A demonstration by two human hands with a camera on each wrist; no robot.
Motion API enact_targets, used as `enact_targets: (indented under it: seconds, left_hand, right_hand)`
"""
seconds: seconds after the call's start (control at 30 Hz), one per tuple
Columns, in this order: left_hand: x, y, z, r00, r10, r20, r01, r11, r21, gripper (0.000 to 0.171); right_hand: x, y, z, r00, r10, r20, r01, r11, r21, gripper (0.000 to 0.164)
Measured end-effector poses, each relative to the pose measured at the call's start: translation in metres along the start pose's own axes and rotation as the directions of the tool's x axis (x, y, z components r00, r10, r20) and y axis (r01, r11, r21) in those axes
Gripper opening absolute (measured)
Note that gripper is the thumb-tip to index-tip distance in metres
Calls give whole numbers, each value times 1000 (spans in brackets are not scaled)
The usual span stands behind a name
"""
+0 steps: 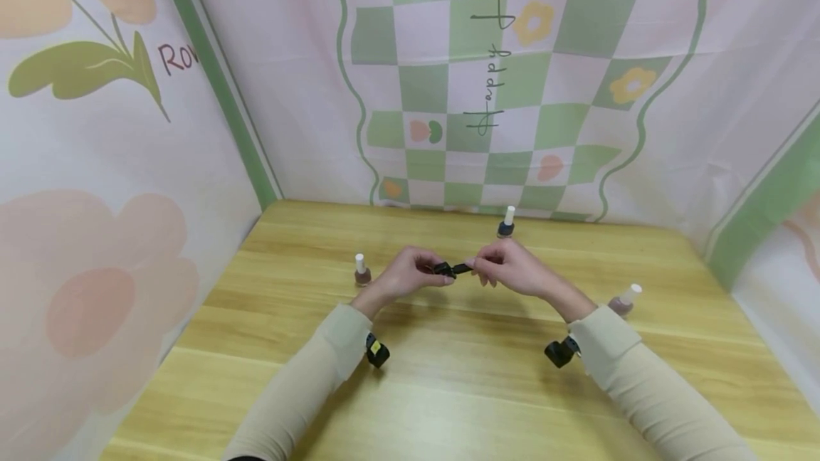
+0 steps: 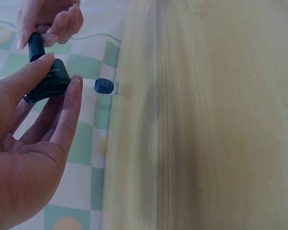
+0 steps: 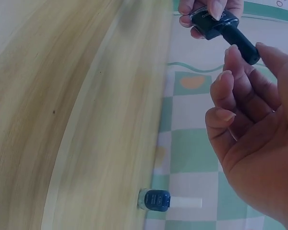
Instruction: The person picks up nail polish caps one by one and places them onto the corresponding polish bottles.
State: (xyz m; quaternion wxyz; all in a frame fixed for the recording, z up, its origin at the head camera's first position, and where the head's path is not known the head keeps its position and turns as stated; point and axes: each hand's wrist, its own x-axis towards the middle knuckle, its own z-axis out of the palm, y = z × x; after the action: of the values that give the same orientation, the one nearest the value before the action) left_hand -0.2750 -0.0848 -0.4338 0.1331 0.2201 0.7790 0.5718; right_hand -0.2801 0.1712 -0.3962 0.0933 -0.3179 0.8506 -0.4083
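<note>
My left hand [image 1: 410, 270] grips the body of a small black nail polish bottle [image 2: 57, 79] between thumb and fingers, above the table. From the other side, my right hand [image 1: 512, 265] pinches the end of its long black cap [image 3: 242, 44] with thumb and index finger. The cap sits in line with the bottle's neck, and the bottle is tilted well over on its side. In the right wrist view, the other fingers of the right hand curl loosely beside the cap. Pale lettering marks the bottle's face.
On the wooden table [image 1: 461, 390], a dark blue nail polish bottle [image 1: 506, 228] with a white cap stands near the back edge. A mauve bottle [image 1: 362, 276] is by the left wrist, and a paler one [image 1: 620, 304] beside the right sleeve. Patterned cloth [image 1: 307, 91] hangs behind.
</note>
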Motion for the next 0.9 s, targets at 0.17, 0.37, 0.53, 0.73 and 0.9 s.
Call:
enact_targets:
  seconds: [0.17,0.37,0.53,0.73,0.9]
  left_hand:
    - [0,-2,0,1000,3,1,-3,1000,-7,13]
    - [0,-2,-1,1000,-4,9,4,1000,10,12]
    - [-1,-1,-1,1000,14,16,-15,1000,25,11]
    - [-2,-2,-1,1000,4,17,-4,1000,16,10]
    - [-3,-2,-1,1000,-4,16,3,1000,16,10]
  right_hand:
    - [-1,0,0,999,27,-29,-27,1000,4,19]
    - [-2,-1,0,999,22,-46,-23,999,-24,16]
    - [-1,-3,1,999,-1,-36,-2,998,-63,24]
    - [-1,-3,1,1000,-15,-2,15,995,-95,29]
    - [-2,-4,1,1000,-20,7,21,995,-99,16]
